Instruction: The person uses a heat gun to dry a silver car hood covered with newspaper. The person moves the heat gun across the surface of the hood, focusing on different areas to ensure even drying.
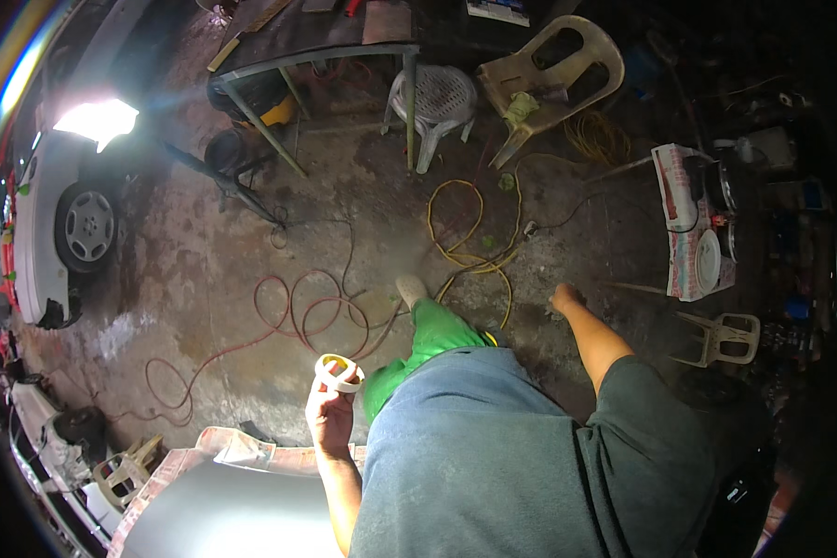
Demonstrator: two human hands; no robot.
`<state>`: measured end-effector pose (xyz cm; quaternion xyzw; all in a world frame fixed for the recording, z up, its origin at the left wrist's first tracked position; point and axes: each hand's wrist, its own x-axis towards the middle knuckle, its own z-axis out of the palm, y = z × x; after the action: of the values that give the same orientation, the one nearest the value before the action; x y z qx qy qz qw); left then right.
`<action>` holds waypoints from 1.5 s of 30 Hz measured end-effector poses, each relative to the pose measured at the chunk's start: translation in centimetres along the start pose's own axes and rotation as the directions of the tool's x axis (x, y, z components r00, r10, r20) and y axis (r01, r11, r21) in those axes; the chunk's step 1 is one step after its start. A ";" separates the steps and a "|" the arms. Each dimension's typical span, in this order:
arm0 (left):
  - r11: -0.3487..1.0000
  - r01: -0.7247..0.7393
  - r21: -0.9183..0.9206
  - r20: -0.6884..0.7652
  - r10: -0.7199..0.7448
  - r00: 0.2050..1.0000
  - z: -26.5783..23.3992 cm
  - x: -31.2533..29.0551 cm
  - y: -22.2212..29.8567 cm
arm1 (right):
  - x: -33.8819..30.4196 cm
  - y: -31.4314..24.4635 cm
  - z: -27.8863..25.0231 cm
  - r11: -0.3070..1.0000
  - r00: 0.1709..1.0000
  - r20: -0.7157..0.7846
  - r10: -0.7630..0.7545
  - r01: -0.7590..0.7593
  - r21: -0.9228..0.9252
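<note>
A roll of tape (338, 382), a white ring with a yellowish inner face, is held in the fingers of the left hand (330, 418). It sits at the hand's twelve o'clock, tilted, its open centre plain to see.

a car workshop: white car (39, 219), paper-edged grey panel (219, 507), bright lamp (100, 121), looped red hose (291, 330), stained floor (237, 246).

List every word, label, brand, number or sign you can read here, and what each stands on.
None can be read.
Printed sheets at right: print too small.
Printed paper edging the grey panel: too small and blurred.
Dark object with white marks, lower right: too small.
White roll in the left hand: no lettering visible.
</note>
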<state>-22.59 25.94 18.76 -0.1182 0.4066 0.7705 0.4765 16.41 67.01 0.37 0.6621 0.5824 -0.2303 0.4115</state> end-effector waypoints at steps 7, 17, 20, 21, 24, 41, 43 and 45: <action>0.972 -0.198 -0.130 0.199 0.221 0.955 3.2 0.5 -2.2 | 4.2 1.0 1.1 0.919 0.927 -0.134 -0.350 0.368 0.143; 0.937 -0.315 -0.153 0.383 0.350 0.855 12.8 -4.6 -13.4 | -30.5 -8.2 -3.3 -0.139 -0.185 -0.058 -0.981 0.464 0.875; 0.893 -0.423 -0.152 0.466 0.442 0.766 14.5 -6.9 -16.5 | -32.2 -4.9 -2.6 -0.151 -0.158 -0.089 -0.983 0.448 0.881; 0.905 -0.391 -0.167 0.469 0.422 0.776 14.7 -7.8 -17.3 | -31.9 -3.6 -1.3 -0.189 -0.135 -0.150 -0.979 0.352 0.917; 0.941 -0.219 -0.257 0.539 0.328 0.776 14.8 -9.7 -19.4 | -31.1 -0.7 0.9 0.076 -0.304 0.063 -0.950 -0.030 0.997; 0.844 -0.073 0.531 0.224 -0.057 0.973 36.8 -0.5 -43.2 | 15.5 27.6 -20.1 0.101 0.647 -0.406 -0.646 0.599 0.794; 0.767 0.089 0.635 0.028 -0.138 0.990 36.5 0.9 -48.6 | 29.2 35.6 -27.6 0.381 0.699 -0.689 -0.195 0.701 0.603; 0.718 0.209 0.663 -0.152 -0.145 0.978 39.3 0.3 -52.4 | 37.4 40.2 -33.8 0.486 0.601 -0.797 -0.053 0.713 0.505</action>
<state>28.81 66.45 16.86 -0.0096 0.6659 0.5149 0.5398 57.15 116.97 0.94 0.6394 0.6671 -0.2918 -0.2469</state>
